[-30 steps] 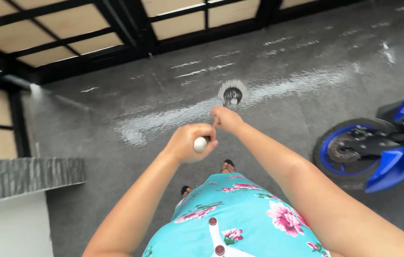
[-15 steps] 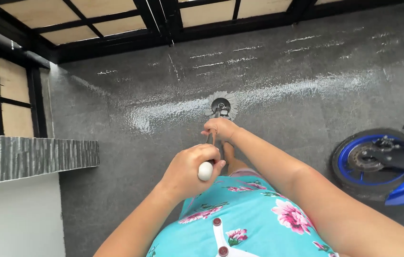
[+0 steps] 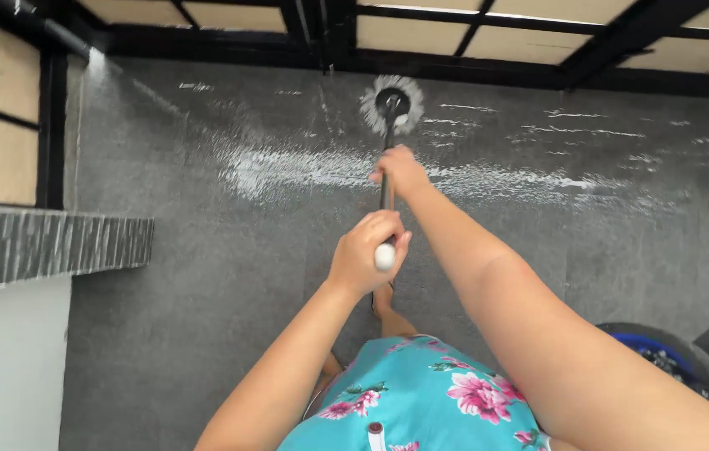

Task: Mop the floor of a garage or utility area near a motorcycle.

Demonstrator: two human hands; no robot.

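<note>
Brush [image 3: 392, 104]: one, long dark handle, white knob at the near end, round head of pale bristles pressed on wet grey floor [image 3: 204, 276] far out by the black gate [image 3: 454, 67]. Left hand [image 3: 367, 250] fist-clamped round the knob end, arm bent. Right hand [image 3: 400, 171] wrapped round the shaft further up, arm straight. One motorcycle wheel [image 3: 663, 355] at right.
</note>
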